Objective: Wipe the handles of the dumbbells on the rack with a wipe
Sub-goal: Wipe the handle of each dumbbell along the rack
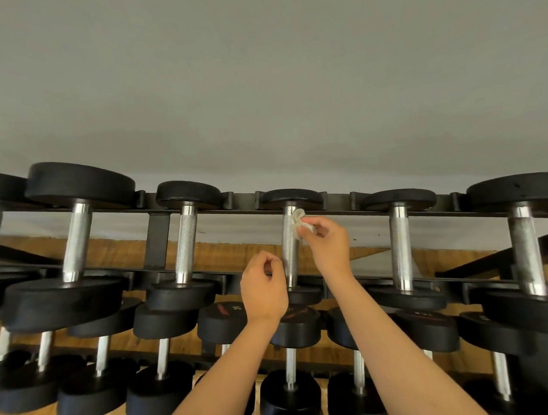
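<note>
One wipe (301,220) is pinched by the right hand's (328,245) fingers (321,226) against the top of a handle (289,253) on the rack (157,239), presumably so its knurling is rubbed. The left hand (264,290) is kept curled and empty just beside the handle's lower end.

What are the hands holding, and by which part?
The right hand pinches a crumpled wipe by its bunched end, against the top of a dumbbell handle. The left hand, curled, seems to hold nothing.
</note>
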A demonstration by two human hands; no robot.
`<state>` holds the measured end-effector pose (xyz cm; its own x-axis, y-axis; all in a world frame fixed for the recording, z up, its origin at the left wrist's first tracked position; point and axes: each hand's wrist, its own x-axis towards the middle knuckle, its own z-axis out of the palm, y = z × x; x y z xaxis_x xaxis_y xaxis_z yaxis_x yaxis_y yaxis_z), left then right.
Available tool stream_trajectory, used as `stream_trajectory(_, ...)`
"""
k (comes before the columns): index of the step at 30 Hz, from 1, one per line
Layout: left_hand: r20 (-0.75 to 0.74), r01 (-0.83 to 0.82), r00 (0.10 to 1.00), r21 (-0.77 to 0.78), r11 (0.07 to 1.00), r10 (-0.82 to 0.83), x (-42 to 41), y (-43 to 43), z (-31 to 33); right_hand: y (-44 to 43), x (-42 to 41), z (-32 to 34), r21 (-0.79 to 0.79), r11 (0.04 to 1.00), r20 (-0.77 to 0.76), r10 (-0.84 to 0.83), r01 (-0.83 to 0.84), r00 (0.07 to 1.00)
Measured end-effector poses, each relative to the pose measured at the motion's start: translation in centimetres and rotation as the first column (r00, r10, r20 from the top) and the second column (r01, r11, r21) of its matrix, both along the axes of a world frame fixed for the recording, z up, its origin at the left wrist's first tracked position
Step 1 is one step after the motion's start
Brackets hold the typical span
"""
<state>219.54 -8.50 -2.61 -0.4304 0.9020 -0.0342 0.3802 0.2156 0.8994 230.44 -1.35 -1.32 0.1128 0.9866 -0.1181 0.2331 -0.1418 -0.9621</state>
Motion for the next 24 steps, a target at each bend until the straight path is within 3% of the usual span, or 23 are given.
stream_trajectory(6,-0.002,0.008,1.000,0.004,1.000,-0.008,-0.1,0.0,-0.3,1.4,-0.8,0.5,-0.145,0.981,-0.268,-0.167,0.132,0.949)
stream_trajectory(13,-0.009,0.029,1.000,0.023,0.999,-0.029,-0.1,0.0,-0.2,1.1,-0.7,-0.2,-0.190,0.979,-0.286,-0.130,0.077,0.949)
stream_trajectory(24,-0.013,0.022,1.000,0.008,1.000,-0.022,-0.1,0.0,-0.2,2.0,-2.1,-0.3,-0.310,0.941,-0.424,-0.266,0.137,0.866)
